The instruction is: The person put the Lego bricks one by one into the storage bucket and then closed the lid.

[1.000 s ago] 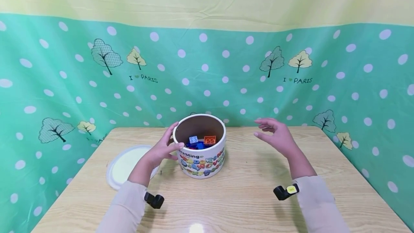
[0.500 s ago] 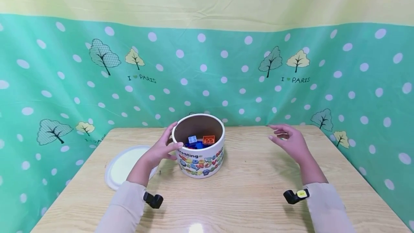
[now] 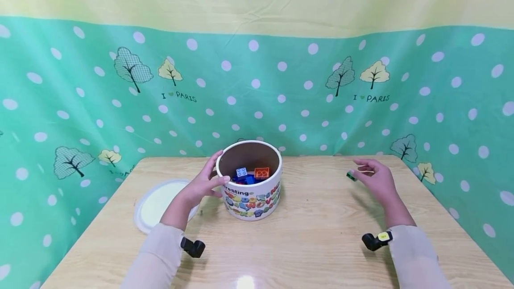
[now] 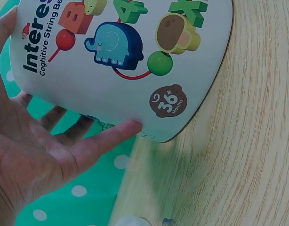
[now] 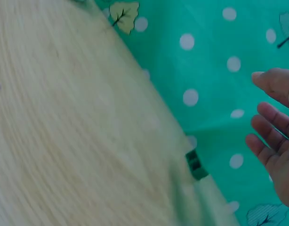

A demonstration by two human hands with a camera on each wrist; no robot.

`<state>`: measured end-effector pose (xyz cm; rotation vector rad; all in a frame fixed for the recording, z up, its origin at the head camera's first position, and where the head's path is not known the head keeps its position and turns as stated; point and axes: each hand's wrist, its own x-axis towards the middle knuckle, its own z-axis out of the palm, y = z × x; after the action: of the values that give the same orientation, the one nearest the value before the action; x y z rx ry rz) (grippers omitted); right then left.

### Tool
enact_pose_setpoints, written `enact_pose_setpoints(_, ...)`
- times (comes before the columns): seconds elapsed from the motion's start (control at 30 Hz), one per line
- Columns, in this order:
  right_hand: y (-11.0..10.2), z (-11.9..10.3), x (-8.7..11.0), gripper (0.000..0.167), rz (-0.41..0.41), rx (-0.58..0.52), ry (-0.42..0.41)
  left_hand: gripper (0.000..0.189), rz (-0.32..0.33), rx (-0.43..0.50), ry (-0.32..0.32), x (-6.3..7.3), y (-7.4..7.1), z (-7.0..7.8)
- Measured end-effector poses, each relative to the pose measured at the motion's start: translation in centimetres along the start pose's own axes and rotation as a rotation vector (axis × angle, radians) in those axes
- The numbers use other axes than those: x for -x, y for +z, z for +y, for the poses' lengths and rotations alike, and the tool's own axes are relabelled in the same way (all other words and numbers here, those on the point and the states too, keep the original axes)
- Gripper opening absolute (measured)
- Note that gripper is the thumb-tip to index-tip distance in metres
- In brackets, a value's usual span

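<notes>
My left hand (image 3: 202,185) steadies a round white tub (image 3: 251,200) printed with colourful letters, its thumb at the rim and its fingers spread round the side. In the left wrist view, one finger (image 4: 107,141) lies along the tub's lower wall. Inside the tub show a light-blue brick (image 3: 241,172), an orange brick (image 3: 262,173) and blue pieces. Out to the right, my right hand (image 3: 377,179) has its fingers loosely bent beside a small green brick (image 3: 351,175). In the right wrist view a gap separates that brick (image 5: 196,165) from the fingers.
A white round lid (image 3: 154,206) lies on the wooden table (image 3: 289,253) left of the tub, partly behind the left forearm. A green dotted cloth (image 3: 297,101) hangs along the back and sides of the table.
My right hand has moved to the right, away from the tub. The green brick now shows at its fingertips, where earlier it was not visible. The left hand and tub stay put.
</notes>
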<state>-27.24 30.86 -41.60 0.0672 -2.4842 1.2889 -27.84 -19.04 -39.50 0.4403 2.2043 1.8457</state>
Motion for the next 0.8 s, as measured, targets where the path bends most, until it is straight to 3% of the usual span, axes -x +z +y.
enact_pose_setpoints(0.17, 0.0, 1.8, -0.3, 0.047, -0.031, 0.005, 0.038, 0.086, 0.005, 0.005, -0.001, 0.1, 0.0, -0.1)
enact_pose_setpoints(0.37, 0.1, 3.2, -0.6, 0.054, -0.063, -0.068, 0.156, 0.084, 0.007, 0.002, -0.002, 0.1, 0.0, -0.1)
enact_pose_setpoints(0.53, 0.6, 4.4, -0.9, 0.058, -0.119, -0.065, 0.219, 0.087, 0.003, 0.004, -0.012, 0.3, 0.0, -0.3)
enact_pose_setpoints(0.8, 1.5, 5.7, -2.0, 0.062, -0.184, -0.01, 0.175, 0.087, 0.009, -0.005, -0.015, 0.2, 0.1, -0.1)
